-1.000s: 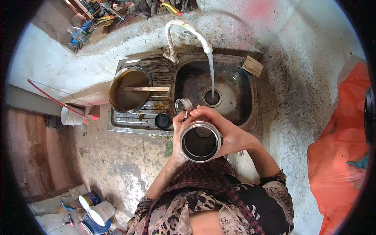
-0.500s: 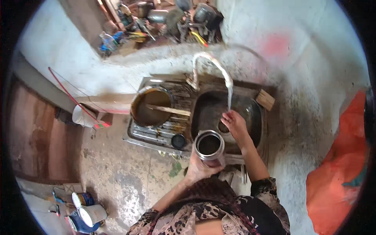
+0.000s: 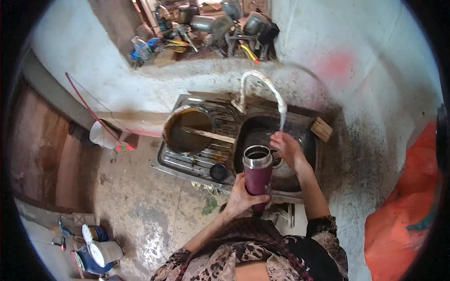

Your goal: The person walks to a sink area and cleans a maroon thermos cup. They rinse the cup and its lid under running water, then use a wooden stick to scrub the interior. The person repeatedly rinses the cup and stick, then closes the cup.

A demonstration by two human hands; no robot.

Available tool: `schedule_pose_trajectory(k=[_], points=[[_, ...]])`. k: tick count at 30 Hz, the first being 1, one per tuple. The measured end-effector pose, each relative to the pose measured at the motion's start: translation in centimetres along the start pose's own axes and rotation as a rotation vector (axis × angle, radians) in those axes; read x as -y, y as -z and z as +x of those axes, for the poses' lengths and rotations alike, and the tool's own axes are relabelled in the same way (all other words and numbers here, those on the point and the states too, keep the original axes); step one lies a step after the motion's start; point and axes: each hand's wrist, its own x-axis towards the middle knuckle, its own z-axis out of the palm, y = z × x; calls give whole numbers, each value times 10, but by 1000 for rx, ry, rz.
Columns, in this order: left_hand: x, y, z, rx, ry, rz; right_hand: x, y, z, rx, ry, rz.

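My left hand (image 3: 246, 196) is closed round a purple thermos flask (image 3: 258, 180). The flask is upright, with a bare steel neck and an uncovered mouth, in front of the sink (image 3: 241, 136). Over the basin, my right hand (image 3: 289, 151) is at the water stream under the white curved tap (image 3: 262, 77), its fingers bent and the thumb apart from them. I see nothing held in it. A small black cup-shaped piece (image 3: 218, 172) lies on the ribbed drainboard (image 3: 183, 161), left of the flask.
A large pot (image 3: 176, 140) of brownish liquid sits on the drainboard with a wooden stick (image 3: 211, 135) across it. To the right of the basin lies a wooden block (image 3: 322, 129). Blackened pots (image 3: 255, 23) crowd the ledge behind. An orange sheet (image 3: 398, 201) hangs at right.
The flask has tipped so that its purple side shows more than its mouth. My right hand stays by the running water. The whole view has shifted slightly.
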Motion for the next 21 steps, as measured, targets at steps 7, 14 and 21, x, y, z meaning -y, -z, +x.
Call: schedule_pose_trajectory(k=[7, 14, 21], points=[[12, -21, 17, 44, 126, 51, -7, -37, -78, 265, -69, -300], [44, -32, 28, -37, -10, 225, 8, -43, -69, 22, 48, -362], [45, 5, -1, -183, 90, -189, -29, 12, -2, -274, 336, -700]])
